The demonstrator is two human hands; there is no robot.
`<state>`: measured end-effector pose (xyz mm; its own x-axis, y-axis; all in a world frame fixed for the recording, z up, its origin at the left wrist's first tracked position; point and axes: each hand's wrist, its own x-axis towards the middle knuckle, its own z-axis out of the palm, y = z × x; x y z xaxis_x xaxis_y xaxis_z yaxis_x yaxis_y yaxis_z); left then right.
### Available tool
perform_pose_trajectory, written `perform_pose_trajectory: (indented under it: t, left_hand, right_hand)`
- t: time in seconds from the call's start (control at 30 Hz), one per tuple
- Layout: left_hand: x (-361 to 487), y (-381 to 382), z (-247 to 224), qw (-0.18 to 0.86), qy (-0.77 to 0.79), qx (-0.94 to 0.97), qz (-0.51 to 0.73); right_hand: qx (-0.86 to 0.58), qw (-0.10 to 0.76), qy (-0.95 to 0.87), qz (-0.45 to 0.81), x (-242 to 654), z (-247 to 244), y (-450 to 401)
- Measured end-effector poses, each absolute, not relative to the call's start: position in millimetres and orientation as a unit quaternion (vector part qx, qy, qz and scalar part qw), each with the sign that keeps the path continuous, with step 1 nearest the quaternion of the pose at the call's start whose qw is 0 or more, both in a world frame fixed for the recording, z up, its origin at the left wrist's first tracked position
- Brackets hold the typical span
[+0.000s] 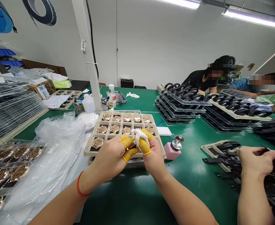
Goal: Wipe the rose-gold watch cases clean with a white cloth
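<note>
A beige compartment tray [90, 153] lies in front of me, with rose-gold watch cases [97, 142] in its compartments. Above its near half, my left hand [111, 153], in yellow finger cots, is closed around a rose-gold watch case [133, 145], mostly hidden by the fingers. My right hand [153, 153], also wearing yellow finger cots, pinches a white cloth [139, 134] against that watch case. To the right of the tray stands a pink bottle [172, 151] with a metal pump top.
Plastic bags [57, 153] and more trayed watch cases [17, 153] lie left. At right, a neighbour's hands [254, 159] work over black straps [228, 159]. Stacked clear trays [181, 106] hold black bands. A post [90, 62] rises behind bottles [112, 97]. Two people sit beyond.
</note>
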<state>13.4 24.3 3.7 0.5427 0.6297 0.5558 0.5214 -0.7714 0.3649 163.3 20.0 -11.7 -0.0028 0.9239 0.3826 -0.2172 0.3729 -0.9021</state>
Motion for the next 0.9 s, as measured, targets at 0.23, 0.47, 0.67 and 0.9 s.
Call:
perform_pose_trajectory:
  t: [0.23, 0.47, 0.67, 0.9]
  left_hand:
    - [16, 36, -7, -0.013, 0.332, 0.867, 0.372]
    - [14, 39, -1, 0.136, 0.342, 0.817, 0.444]
    - [23, 35, -9, -0.107, 0.234, 0.861, 0.439]
    - [15, 35, -4, -0.011, 0.252, 0.833, 0.492]
  right_hand:
    - [-0.302, 0.605, -0.506, 0.535, 167, -12, 28]
    - [-0.262, 0.592, -0.523, 0.555, 166, -8, 26]
    - [-0.239, 0.589, -0.383, 0.671, 162, -7, 27]
    - [-0.28, 0.594, -0.422, 0.625, 182, -2, 36]
